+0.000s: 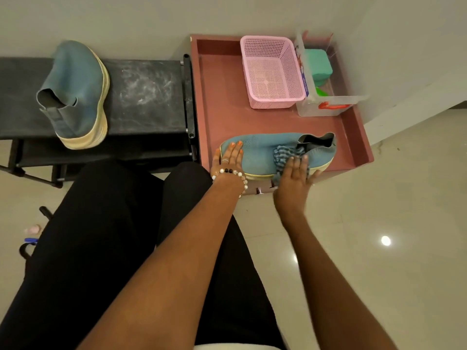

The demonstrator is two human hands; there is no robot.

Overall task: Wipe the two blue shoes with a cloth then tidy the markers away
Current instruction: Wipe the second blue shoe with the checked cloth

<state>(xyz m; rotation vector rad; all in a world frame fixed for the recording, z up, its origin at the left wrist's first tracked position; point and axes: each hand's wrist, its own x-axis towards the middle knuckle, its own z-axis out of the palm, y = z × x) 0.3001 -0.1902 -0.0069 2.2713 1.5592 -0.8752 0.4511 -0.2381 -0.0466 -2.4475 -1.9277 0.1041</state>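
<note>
We are pressing the cloth [285,157] flat under our right hand [294,178] (fingers straight) while our left hand [228,160] is steadying the shoe [265,150], lying lengthwise left-to-right.

Both arms reach fwd from lower frame, forearms bare. Left hand [228,157] flat, palm down, fingers straight & together, beaded bracelet at wrist, ring on one finger. Right hand [294,176] palm down, fingers straight & slightly spread, thumb out to right. Legs in black below arms.
</note>
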